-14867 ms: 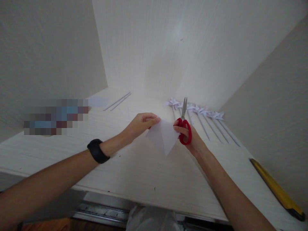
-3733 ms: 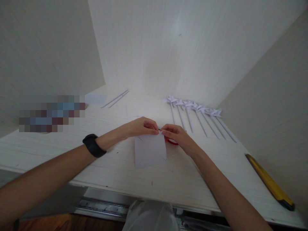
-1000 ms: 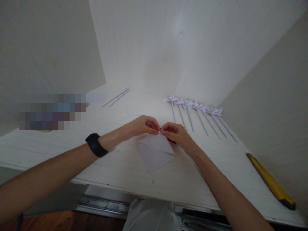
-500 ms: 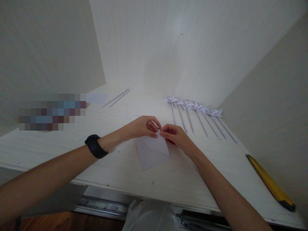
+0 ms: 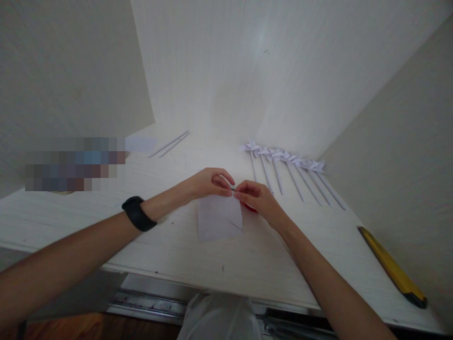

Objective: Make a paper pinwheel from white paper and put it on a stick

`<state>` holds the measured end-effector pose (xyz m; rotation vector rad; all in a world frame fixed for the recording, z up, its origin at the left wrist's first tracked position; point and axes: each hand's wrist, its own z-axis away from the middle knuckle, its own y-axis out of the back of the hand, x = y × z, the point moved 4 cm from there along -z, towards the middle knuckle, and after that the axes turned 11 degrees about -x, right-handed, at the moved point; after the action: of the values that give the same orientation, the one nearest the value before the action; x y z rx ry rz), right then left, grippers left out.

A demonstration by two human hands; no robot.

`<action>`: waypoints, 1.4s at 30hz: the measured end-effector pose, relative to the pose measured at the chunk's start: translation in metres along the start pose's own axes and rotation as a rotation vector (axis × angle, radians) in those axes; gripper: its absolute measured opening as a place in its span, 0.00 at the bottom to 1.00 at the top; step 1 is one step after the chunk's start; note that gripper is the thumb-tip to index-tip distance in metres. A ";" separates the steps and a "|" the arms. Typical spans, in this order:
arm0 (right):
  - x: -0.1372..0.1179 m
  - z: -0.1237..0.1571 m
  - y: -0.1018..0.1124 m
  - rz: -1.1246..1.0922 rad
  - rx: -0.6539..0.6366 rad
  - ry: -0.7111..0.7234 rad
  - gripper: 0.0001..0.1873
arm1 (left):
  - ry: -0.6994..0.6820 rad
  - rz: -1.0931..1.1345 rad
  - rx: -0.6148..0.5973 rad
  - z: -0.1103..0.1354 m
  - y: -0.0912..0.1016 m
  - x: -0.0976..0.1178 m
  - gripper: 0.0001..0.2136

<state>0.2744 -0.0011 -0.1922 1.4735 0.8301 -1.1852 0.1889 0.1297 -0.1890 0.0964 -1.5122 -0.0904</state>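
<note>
1. A white tabletop (image 5: 170,250) is enclosed at the back and sides by pale walls (image 5: 198,71).
2. A white paper sheet (image 5: 219,219) is positioned centrally over the tabletop; whether it is supported from below cannot be told. A slit is visible toward its lower right corner.
3. The sheet's upper right corner is pinched between thumb and forefinger of the right hand (image 5: 254,193). The left hand's (image 5: 214,183) thumb is set at the same edge, its forefinger spread clear; whether paper is gripped there cannot be told.
4. Step in hand: fingertip work on this corner, as judged. For the next move, a firm pinch and a steady sheet appear to be required.
5. A red handle (image 5: 250,208) is partly hidden at the right hand; clearance may be restricted.
6. Paper pinwheels (image 5: 278,155) are laid in a row at back right; two thin sticks (image 5: 170,143) and a spare sheet (image 5: 141,144) are placed at back left.
7. A yellow tool (image 5: 391,267) is located well apart, at right.
</note>
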 end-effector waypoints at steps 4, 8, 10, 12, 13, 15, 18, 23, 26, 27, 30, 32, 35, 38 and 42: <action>-0.003 0.002 -0.001 0.023 -0.015 -0.014 0.14 | -0.004 0.007 -0.023 -0.001 -0.001 -0.003 0.13; -0.002 0.001 -0.003 0.022 -0.036 -0.022 0.14 | -0.031 -0.028 -0.045 0.000 -0.004 -0.004 0.13; -0.001 0.000 -0.004 0.026 -0.047 -0.040 0.13 | -0.052 -0.068 -0.057 0.000 -0.004 -0.005 0.14; 0.001 -0.001 -0.004 0.032 -0.055 -0.059 0.12 | -0.066 -0.088 -0.067 0.000 -0.005 -0.005 0.14; 0.001 -0.001 -0.004 0.032 -0.060 -0.065 0.11 | -0.070 -0.089 -0.070 0.000 -0.005 -0.006 0.14; 0.002 -0.001 -0.003 0.026 -0.069 -0.069 0.11 | -0.067 -0.081 -0.076 0.000 -0.005 -0.006 0.14; 0.003 -0.001 -0.003 0.024 -0.077 -0.072 0.11 | -0.047 -0.060 -0.081 -0.001 -0.005 -0.006 0.15; 0.004 -0.001 -0.003 0.016 -0.067 -0.076 0.11 | -0.027 -0.039 -0.090 -0.001 -0.005 -0.007 0.15; 0.003 -0.001 -0.003 0.038 -0.061 -0.076 0.10 | -0.016 -0.039 -0.081 0.000 -0.005 -0.007 0.15; 0.003 -0.001 -0.003 0.048 -0.057 -0.071 0.09 | -0.009 -0.039 -0.077 0.000 -0.005 -0.007 0.15; 0.004 -0.002 -0.003 0.059 -0.045 -0.034 0.09 | 0.009 -0.038 -0.070 0.000 -0.005 -0.007 0.15; 0.005 -0.003 -0.003 0.062 -0.032 -0.014 0.10 | 0.015 -0.043 -0.068 -0.001 -0.006 -0.007 0.15; 0.007 -0.004 -0.003 0.079 -0.011 -0.017 0.10 | 0.013 -0.051 -0.068 -0.002 -0.006 -0.008 0.15; 0.006 -0.003 -0.003 0.075 -0.009 -0.027 0.10 | 0.005 -0.063 -0.062 -0.003 -0.005 -0.009 0.14; 0.003 -0.002 -0.002 0.021 -0.012 -0.044 0.10 | 0.000 -0.081 -0.002 -0.002 -0.002 -0.007 0.10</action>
<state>0.2735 0.0007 -0.1958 1.4383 0.7888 -1.1902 0.1902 0.1284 -0.1966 0.1560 -1.5079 -0.1567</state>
